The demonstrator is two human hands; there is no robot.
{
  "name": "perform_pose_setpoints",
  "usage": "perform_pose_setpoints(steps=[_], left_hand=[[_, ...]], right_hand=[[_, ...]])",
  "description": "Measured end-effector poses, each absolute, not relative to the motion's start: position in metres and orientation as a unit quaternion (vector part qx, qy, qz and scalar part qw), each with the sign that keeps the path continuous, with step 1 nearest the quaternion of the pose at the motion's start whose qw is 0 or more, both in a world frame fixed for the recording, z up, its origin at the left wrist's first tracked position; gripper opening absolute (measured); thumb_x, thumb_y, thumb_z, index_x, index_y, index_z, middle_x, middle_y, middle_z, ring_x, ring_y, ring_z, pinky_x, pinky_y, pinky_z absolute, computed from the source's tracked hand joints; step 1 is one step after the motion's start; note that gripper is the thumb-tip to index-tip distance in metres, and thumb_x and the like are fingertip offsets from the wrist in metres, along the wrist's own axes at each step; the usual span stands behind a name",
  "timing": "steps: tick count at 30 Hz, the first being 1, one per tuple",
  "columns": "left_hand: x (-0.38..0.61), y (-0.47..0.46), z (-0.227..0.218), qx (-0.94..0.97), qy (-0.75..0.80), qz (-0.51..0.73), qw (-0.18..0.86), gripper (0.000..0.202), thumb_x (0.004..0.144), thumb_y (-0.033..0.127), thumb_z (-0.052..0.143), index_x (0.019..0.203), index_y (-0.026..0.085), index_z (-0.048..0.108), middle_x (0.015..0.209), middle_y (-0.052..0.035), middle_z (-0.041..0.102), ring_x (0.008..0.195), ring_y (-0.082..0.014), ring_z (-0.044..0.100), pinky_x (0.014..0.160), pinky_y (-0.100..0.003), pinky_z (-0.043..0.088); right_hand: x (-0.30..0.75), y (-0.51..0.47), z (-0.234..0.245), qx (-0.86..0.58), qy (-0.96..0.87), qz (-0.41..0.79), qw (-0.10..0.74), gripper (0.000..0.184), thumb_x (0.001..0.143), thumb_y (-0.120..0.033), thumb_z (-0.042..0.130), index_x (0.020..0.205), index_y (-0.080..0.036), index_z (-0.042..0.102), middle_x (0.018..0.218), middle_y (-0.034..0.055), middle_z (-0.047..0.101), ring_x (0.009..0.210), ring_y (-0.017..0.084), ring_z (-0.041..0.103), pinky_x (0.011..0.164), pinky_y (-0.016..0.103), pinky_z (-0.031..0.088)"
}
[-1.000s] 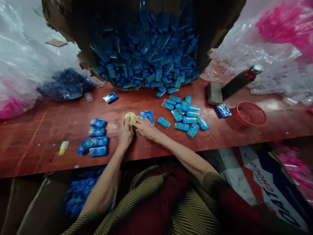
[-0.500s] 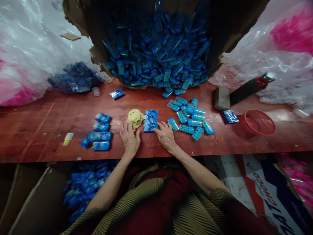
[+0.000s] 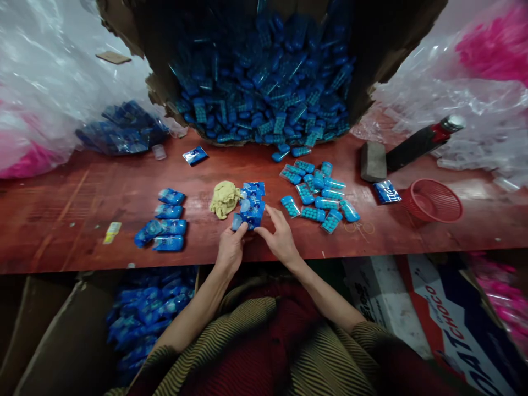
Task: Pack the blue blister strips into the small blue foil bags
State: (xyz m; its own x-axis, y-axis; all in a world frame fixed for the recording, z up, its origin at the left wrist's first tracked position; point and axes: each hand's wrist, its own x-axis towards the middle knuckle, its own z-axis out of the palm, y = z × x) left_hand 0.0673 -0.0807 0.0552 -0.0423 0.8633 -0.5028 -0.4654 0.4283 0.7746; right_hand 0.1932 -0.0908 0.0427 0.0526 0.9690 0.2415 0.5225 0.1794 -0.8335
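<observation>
My left hand (image 3: 231,247) pinches the near edge of a blue printed wrapper (image 3: 251,212) between thumb and fingers, lifting it a little. Just right of it, my right hand (image 3: 281,237) has thumb and fingers apart, the thumb tip close to the wrapper's corner; I cannot tell whether they touch. More blue wrappers (image 3: 253,188) lie flat behind. A crumpled yellow cloth (image 3: 225,198) sits to their left. On the right lies a group of clear blue-capped bottles (image 3: 326,203) holding small blue balls. Several wrapped blue bottles (image 3: 170,226) lie in a column at the left.
A torn cardboard box (image 3: 154,91) full of capped bottles stands at the back of the red table (image 3: 82,220). At the right are a red basket (image 3: 435,201), a grey block (image 3: 373,161) and a dark flask (image 3: 416,146). A bag of blue packets (image 3: 124,129) lies back left.
My left hand has moved from beside the yellow cloth to the wrapper's near edge and pinched it. The wrapper has tilted up. My right hand has drawn back slightly, fingers spreading.
</observation>
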Motion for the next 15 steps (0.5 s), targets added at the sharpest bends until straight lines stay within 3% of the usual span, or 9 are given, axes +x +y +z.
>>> perform_pose_setpoints(steps=[3, 5, 11, 15], left_hand=[[0.066, -0.083, 0.051, 0.224, 0.547, 0.495, 0.637, 0.035, 0.049, 0.034, 0.080, 0.072, 0.012, 0.063, 0.062, 0.0004, 0.064, 0.051, -0.0093, 0.054, 0.051, -0.022, 0.043], [0.066, -0.084, 0.047, 0.247, 0.569, 0.502, 0.602, 0.032, 0.052, 0.033, 0.078, 0.071, 0.012, 0.063, 0.061, 0.0015, 0.063, 0.050, -0.0089, 0.053, 0.051, -0.022, 0.043], [0.071, -0.085, 0.044, 0.226, 0.563, 0.514, 0.606, 0.028, 0.051, 0.030, 0.078, 0.068, 0.012, 0.064, 0.061, 0.0015, 0.063, 0.052, -0.0092, 0.054, 0.052, -0.022, 0.043], [0.079, -0.083, 0.045, 0.175, 0.523, 0.547, 0.630, 0.026, 0.051, 0.026, 0.078, 0.069, 0.013, 0.065, 0.064, 0.0012, 0.065, 0.057, -0.0093, 0.057, 0.061, -0.023, 0.046]], right_hand=[[0.192, -0.083, 0.042, -0.554, -0.553, 0.431, 0.449, 0.027, 0.081, -0.034, 0.056, 0.097, -0.016, 0.067, 0.090, 0.0053, 0.068, 0.081, 0.017, 0.061, 0.076, 0.029, 0.048], [0.189, -0.081, 0.042, -0.546, -0.529, 0.471, 0.447, 0.021, 0.080, -0.034, 0.054, 0.079, -0.017, 0.067, 0.076, 0.0005, 0.067, 0.072, 0.014, 0.060, 0.071, 0.026, 0.046], [0.181, -0.087, 0.046, -0.582, -0.529, 0.436, 0.437, 0.019, 0.082, -0.032, 0.052, 0.071, -0.018, 0.059, 0.068, -0.0019, 0.061, 0.066, 0.013, 0.055, 0.064, 0.024, 0.041], [0.178, -0.088, 0.050, -0.613, -0.569, 0.364, 0.409, 0.019, 0.086, -0.031, 0.046, 0.073, -0.020, 0.054, 0.069, -0.0004, 0.059, 0.065, 0.014, 0.053, 0.064, 0.024, 0.040]])
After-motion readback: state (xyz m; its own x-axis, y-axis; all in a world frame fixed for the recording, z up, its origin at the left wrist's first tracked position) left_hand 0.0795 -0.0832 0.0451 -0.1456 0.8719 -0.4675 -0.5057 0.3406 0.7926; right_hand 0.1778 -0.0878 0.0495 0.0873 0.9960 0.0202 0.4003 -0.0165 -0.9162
